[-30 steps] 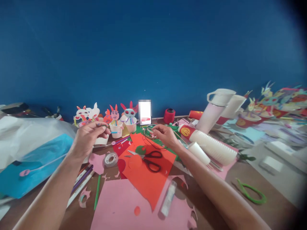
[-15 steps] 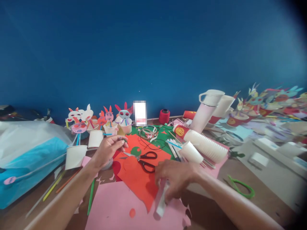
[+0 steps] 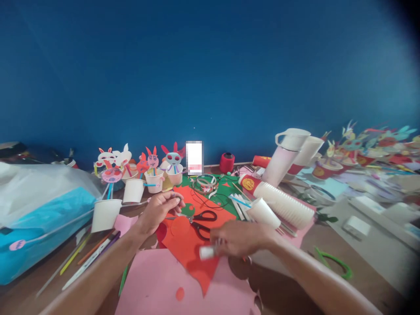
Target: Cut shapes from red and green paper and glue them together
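Observation:
My right hand [image 3: 241, 239] is closed around a small white tube [image 3: 207, 252], smeared by motion, over the orange paper [image 3: 188, 249]. Its fingers are beside the black handles of the scissors [image 3: 205, 215], which lie on that paper. My left hand [image 3: 166, 208] is pinched shut above the upper left of the orange paper; whatever is between its fingertips is too small to make out. A round green paper piece [image 3: 188, 210] lies by the scissors' blades. Pink paper [image 3: 164, 280] is spread under the orange sheet, nearest me.
Paper cups with rabbit faces [image 3: 153, 180] stand at the back left, by a blue and white bag [image 3: 42, 218]. A stack of paper cups [image 3: 285, 203] lies to the right, before a tall jug [image 3: 284, 159]. A green pipe cleaner [image 3: 337, 264] lies far right.
My right hand has picked the white tube up from the paper and swung its end leftward. My left hand stays pinched. The view has shifted slightly.

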The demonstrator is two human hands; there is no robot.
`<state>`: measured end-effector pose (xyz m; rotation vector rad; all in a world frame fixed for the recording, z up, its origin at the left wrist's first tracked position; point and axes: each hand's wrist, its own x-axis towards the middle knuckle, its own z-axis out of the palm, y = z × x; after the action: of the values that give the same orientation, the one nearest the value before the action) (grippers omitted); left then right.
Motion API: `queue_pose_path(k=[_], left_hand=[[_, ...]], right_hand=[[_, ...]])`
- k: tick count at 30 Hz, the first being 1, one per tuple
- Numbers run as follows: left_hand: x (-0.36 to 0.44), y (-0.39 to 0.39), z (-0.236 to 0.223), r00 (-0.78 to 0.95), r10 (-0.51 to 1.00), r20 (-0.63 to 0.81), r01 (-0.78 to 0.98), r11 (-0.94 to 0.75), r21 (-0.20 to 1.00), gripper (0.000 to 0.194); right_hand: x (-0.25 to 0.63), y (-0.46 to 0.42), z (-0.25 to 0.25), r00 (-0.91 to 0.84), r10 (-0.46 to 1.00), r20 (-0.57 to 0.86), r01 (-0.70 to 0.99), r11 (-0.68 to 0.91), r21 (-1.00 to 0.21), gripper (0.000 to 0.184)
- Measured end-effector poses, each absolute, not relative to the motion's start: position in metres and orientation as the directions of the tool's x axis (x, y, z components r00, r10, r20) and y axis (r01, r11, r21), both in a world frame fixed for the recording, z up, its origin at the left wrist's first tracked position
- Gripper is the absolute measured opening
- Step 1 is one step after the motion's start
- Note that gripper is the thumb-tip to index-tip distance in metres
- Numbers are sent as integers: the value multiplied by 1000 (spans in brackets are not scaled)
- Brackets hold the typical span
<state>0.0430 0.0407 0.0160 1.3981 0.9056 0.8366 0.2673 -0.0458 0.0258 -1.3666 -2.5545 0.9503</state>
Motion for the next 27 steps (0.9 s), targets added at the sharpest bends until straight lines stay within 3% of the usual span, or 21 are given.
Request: queue_pose_path(k=[4,6,10,14,18,22,27], left_hand=[[45,42,16,406,905,-127,-60,165,984,15],[47,42,17,400,901,-166,-89,218,972,15],[48,40,19,401,898,-180,-43,215,976,14],[49,38,16,385,916,-110,65,92,994,13],[49,39,13,401,911,-94,163,30,986,15],[49,42,10,398,911,-105,169,40,985,16],[51,43,8,382,922,-53,72,27,997,17]], right_hand=[[268,-3,30,-468,883,-28,518,248,-819,22],[262,15,28,-385,920,76,490,274,-828,24],[245,33,18,-343,923,174,532,343,-774,19],[235,32,8,-363,906,217,573,401,-714,12],[232,28,1,-403,885,232,614,449,-650,20],[233,27,0,-459,853,248,654,513,-557,23],[233,25,1,-411,880,237,791,474,-386,33]])
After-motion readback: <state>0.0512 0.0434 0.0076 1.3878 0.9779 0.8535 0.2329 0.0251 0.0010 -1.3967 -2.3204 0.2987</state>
